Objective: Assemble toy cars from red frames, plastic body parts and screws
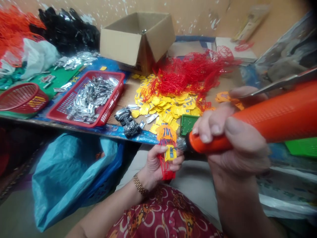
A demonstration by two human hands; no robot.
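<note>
My left hand (153, 162), a gold watch on its wrist, is closed around a toy car body (166, 133) just in front of the table edge. The body has an orange front, a red plastic frame and a yellow panel (170, 153) with a dark sticker. My right hand (244, 145) grips an orange power screwdriver (279, 114) with a metal lever along its top. Its tip points left and meets the side of the yellow panel; the exact contact is too small to make out. A dark toy car chassis (128, 121) with wheels lies left of the car body.
Yellow panels (170, 107) are heaped below tangled red frames (183, 77). Silver pieces fill a red basket (109, 110). Behind stand an open cardboard box (121, 46) and black parts (68, 33). A small green basket (188, 124) is near the screwdriver. A blue bag (61, 178) hangs below left.
</note>
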